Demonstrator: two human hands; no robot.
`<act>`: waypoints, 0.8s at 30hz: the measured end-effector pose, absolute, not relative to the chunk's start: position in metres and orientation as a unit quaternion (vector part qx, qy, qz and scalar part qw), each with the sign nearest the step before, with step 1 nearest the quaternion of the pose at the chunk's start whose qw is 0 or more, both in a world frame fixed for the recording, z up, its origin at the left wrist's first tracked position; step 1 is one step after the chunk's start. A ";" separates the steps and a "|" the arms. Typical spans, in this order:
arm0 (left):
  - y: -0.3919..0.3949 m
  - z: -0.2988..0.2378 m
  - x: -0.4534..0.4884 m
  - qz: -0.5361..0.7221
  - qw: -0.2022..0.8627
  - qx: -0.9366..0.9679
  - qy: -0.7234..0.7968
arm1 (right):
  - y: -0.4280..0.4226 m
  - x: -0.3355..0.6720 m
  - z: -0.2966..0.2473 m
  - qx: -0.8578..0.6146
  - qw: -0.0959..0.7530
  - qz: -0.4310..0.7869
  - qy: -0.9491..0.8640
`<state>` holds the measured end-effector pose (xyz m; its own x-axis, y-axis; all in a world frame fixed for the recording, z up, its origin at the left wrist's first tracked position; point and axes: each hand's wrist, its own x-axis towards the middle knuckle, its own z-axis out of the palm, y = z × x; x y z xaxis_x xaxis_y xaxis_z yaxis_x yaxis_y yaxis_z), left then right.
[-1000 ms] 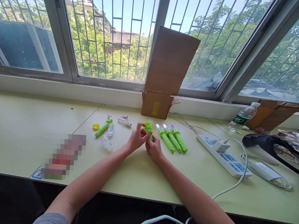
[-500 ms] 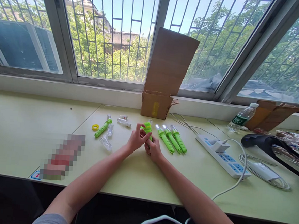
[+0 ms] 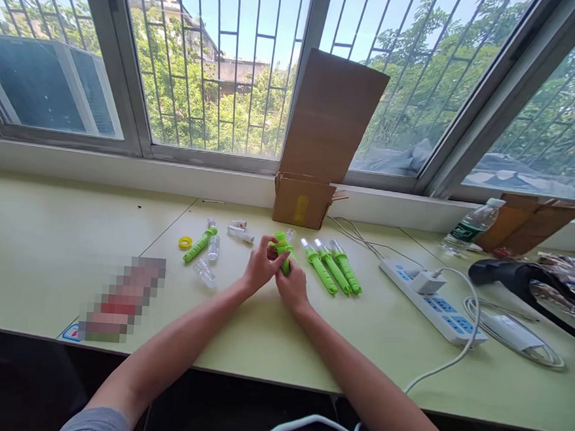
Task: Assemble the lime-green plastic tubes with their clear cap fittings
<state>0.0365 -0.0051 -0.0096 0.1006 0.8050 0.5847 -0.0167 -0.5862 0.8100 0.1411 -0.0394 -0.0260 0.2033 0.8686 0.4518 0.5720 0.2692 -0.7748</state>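
Note:
My left hand [image 3: 261, 266] pinches the wide upper end of a bright green plastic handle [image 3: 281, 243]. Lower down, my right hand [image 3: 292, 288] grips the same handle, and the fingers hide part of it. To the right lie three green sticks with clear tips [image 3: 332, 267], side by side. Left of my hands is another green stick [image 3: 199, 246] with a clear top. Near it are a clear tube [image 3: 213, 248], a clear ribbed cone [image 3: 206, 274], small clear cylinders [image 3: 241, 234] and a yellow ring [image 3: 185, 242].
A cardboard box [image 3: 302, 200] with its flap raised stands against the window sill. On the right are a white power strip [image 3: 439, 305] with a plug and cables, a water bottle [image 3: 474, 225] and a black curved object [image 3: 523, 284]. A blurred patch [image 3: 122, 302] covers something on the left.
My right hand has turned slightly on the green handle, and more of the handle shows between my hands. The view has shifted a little; the items on the table lie as before.

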 end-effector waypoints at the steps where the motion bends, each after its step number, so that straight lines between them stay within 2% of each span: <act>1: -0.005 -0.009 0.036 0.599 0.338 0.660 0.302 | -0.039 0.142 -0.026 -0.592 0.501 0.139 -0.616; 11: -0.003 -0.008 0.037 0.591 0.339 0.662 0.314 | -0.032 0.152 -0.032 -0.559 0.531 0.233 -0.593; 24: -0.001 -0.011 0.037 0.593 0.338 0.663 0.309 | -0.032 0.152 -0.034 -0.516 0.568 0.297 -0.568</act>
<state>0.0372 -0.0005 -0.0107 0.1070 0.8097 0.5770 0.0085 -0.5811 0.8138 0.1520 -0.0317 -0.0342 0.1776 0.9241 0.3385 0.2495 0.2904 -0.9238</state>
